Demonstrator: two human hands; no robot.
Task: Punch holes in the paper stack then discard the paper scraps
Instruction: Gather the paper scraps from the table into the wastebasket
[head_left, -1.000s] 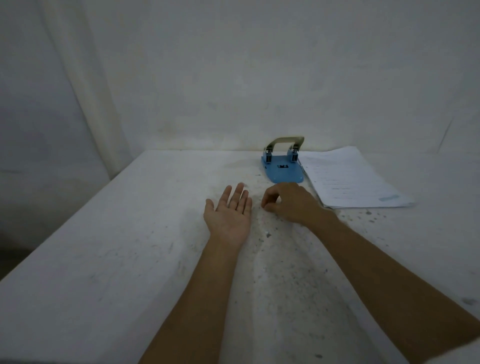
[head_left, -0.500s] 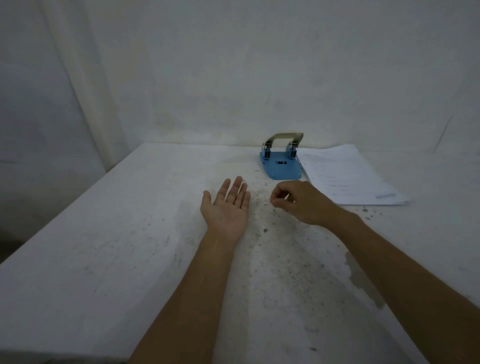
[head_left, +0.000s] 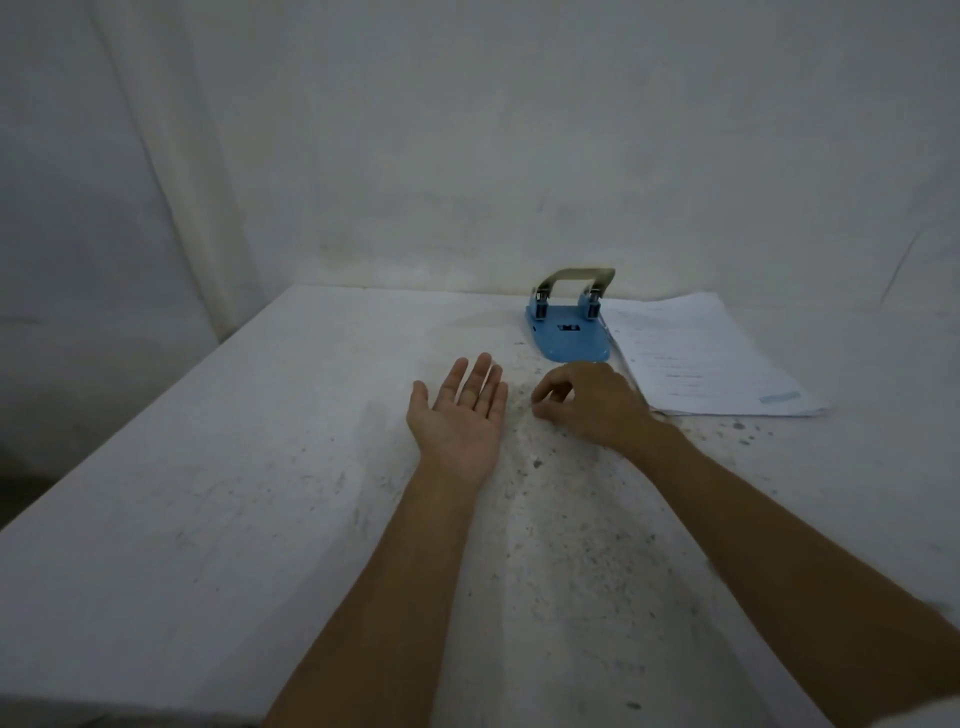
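Hands: left (head_left: 460, 415) flat, palm up; right (head_left: 582, 402) pinching at scraps (head_left: 519, 402) | punching looks done, punch (head_left: 569, 335) idle beside paper (head_left: 696, 358) | discarding remains

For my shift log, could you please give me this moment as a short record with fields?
left hand: open, palm up, on the table
right hand: palm down, fingers curled at the table between left hand and punch; contents not visible
punch: blue, handle up, far side of table
paper stack: flat, right of punch, against its edge
scraps: small specks near both hands
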